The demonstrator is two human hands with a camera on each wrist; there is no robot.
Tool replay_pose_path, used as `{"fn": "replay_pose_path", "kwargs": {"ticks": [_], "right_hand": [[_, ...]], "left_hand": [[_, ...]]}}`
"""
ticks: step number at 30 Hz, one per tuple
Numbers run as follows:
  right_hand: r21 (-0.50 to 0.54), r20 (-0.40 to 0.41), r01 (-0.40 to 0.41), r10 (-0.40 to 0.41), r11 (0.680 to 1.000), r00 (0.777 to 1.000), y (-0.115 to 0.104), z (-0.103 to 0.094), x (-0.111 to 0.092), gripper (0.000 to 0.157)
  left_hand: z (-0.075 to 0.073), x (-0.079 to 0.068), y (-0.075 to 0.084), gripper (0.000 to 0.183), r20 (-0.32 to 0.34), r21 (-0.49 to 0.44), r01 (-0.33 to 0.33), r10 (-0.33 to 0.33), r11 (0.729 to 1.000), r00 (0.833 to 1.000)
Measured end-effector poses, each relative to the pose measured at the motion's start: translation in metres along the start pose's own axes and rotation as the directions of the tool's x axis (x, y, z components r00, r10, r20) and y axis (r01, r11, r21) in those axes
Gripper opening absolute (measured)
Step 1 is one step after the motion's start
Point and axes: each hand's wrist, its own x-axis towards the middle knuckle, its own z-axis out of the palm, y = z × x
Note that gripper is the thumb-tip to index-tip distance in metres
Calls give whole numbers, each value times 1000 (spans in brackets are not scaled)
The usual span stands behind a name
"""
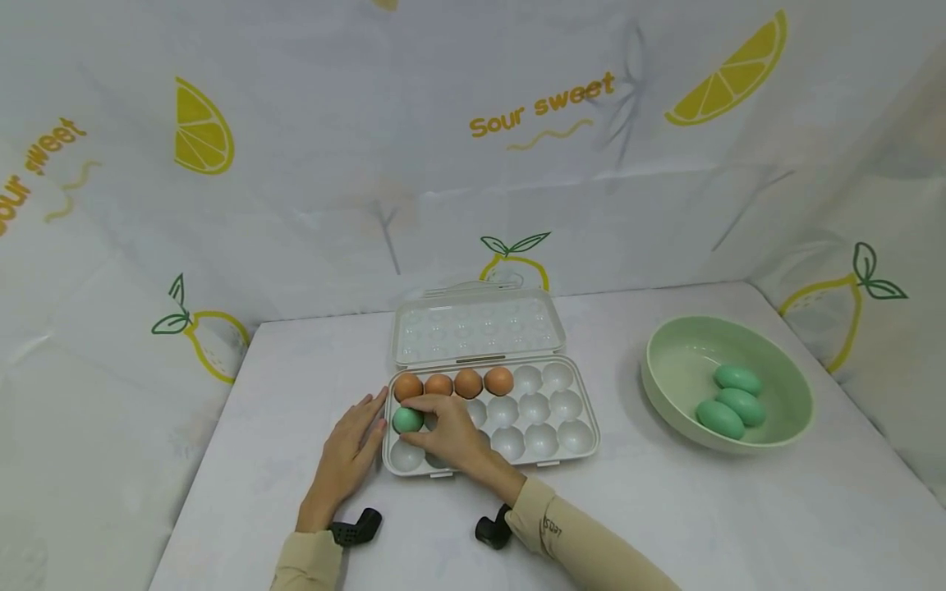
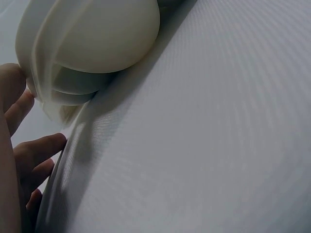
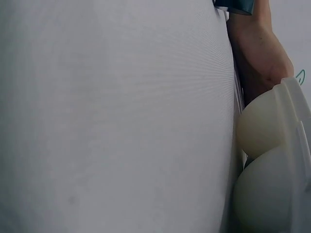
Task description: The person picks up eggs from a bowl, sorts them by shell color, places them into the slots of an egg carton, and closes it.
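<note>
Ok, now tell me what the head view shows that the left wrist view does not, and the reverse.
Only the head view shows four brown eggs, the green egg that the right hand pinches, three more green eggs in a bowl, and the orange lettering on the backdrop. Only the left wrist view shows rounded cup undersides, close up. Both share the left hand, the egg tray and the white tabletop.

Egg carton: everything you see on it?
White, plastic-looking egg carton, flat on the table, translucent hinged lid tipped back open. Three rows of six cups; four brown eggs at back left. The right hand pinches a green egg at the middle row's leftmost cup, seating unclear. The left hand touches its left edge.
</note>
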Motion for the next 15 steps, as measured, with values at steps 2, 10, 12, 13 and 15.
{"fn": "replay_pose_path", "kwargs": {"ticks": [2, 10, 12, 13, 15], "right_hand": [[-3, 5, 1, -1, 1000, 1000, 0, 0, 0, 40], [16, -49, -25, 26, 1000, 998, 2, -1, -2, 47], [51, -61, -43, 46, 998, 997, 2, -2, -2, 47], [71, -65, -50, 54, 996, 996, 1, -2, -2, 46], [114, -67, -74, 82, 991, 994, 0, -4, -3, 45]], "left_hand": [[0, 0, 0, 50, 2, -3, 4, -4, 1000, 1000], [0, 0, 1, 49, 3, 1, 10, -10, 1000, 1000], [0, 0, 2, 49, -4, 7, 4, -4, 1000, 1000], [0, 0, 3, 48, -9, 10, 0, 0, 1000, 1000], [0, 0, 3, 48, -17, 13, -6, 6, 1000, 1000]]}}
